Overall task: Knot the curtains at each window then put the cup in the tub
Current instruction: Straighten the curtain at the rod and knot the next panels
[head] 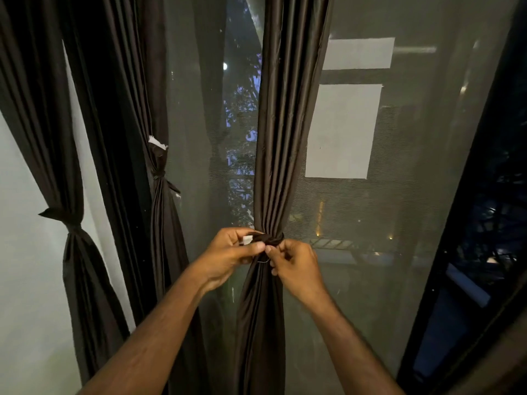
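Observation:
A dark brown curtain (281,138) hangs in front of the window's mesh screen, gathered at mid-height by a dark tie band (271,239) wrapped around it. My left hand (232,253) pinches the band's left end, which shows a small white tag, right at the knot. My right hand (295,265) pinches the band's other end just right of and below the knot. Both hands touch at the fingertips. No cup or tub is in view.
Two more dark curtains hang to the left, each tied: one (159,175) by the window frame, one (71,220) against the pale wall. A black window frame (467,223) runs down the right side. White paper sheets (342,129) stick to the screen.

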Available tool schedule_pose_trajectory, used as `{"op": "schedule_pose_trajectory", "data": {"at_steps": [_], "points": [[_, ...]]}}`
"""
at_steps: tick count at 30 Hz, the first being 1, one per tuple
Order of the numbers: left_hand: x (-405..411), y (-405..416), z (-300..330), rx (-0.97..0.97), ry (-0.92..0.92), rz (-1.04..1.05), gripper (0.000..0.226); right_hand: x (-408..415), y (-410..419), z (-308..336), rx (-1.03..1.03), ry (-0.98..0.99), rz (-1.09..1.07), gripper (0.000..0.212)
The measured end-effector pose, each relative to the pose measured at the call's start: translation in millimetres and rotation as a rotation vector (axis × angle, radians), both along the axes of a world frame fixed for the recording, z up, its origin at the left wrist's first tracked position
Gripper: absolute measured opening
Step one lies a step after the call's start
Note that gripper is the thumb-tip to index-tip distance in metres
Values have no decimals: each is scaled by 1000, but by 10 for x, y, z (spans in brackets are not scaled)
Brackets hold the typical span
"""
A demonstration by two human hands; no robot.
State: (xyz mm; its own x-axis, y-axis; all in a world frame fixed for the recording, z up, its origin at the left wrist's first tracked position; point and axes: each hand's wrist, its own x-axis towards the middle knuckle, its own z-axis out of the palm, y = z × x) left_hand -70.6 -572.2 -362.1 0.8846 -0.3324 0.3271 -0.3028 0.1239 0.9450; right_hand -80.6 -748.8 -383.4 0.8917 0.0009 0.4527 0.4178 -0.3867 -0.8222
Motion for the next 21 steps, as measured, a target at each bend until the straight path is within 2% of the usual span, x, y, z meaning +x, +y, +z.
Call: {"op": "schedule_pose_trajectory", "data": {"at_steps": [3, 7, 12, 17, 21], "points": [[17, -95, -102, -134, 39, 84, 24, 44, -24, -29, -19, 7, -7, 34], [60, -224, -63, -136, -48, 356, 14, 20, 29, -44, -67, -55, -37, 42], [182, -340, 222, -169, -196, 525, 36, -30, 33, 12, -102, -189, 12, 52], [369, -405, 572, -94, -324, 667, 49, -47, -75, 85, -7, -196, 160, 52], [462, -470, 758, -26, -324, 826, 50, -120, -38, 150, 75, -182, 222, 52]]}}
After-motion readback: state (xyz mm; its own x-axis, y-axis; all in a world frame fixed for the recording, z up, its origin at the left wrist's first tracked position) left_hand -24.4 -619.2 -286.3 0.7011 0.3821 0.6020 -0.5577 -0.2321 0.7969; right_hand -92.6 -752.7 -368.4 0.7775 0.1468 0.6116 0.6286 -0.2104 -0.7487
